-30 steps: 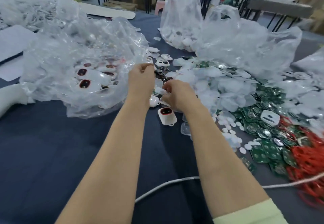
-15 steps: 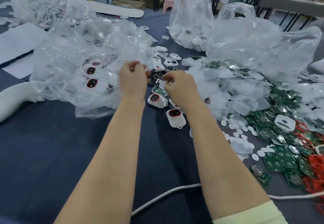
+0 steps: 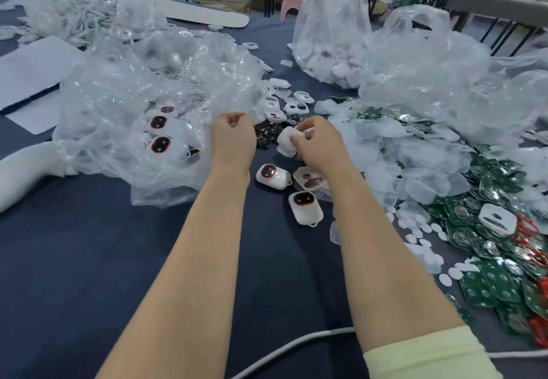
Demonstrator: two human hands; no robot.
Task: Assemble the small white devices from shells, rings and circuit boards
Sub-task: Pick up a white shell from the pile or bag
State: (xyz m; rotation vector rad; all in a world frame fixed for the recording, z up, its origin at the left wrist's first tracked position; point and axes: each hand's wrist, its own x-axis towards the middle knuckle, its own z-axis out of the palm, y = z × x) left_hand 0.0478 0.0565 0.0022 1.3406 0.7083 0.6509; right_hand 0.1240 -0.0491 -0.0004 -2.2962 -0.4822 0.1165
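Shell [image 3: 286,138] lifted in the right hand [image 3: 323,147], left hand [image 3: 232,138] fisted near it.
Half a second ago the right fingertips showed only a small white piece over the dark round parts [image 3: 267,133]; now fingers and thumb curl round a whole white shell, held just above that pile. The left hand's fingers are curled tight, and whether they enclose anything cannot be told. Two finished devices [image 3: 272,175] lie on the dark cloth [image 3: 89,260] just beside the right forearm, next to an open shell half [image 3: 310,178]. Green circuit boards [image 3: 489,277] and red rings [image 3: 530,248] are heaped further right. By my judgement a fresh unit is beginning: the shell is in hand, while its board and ring have yet to go in.
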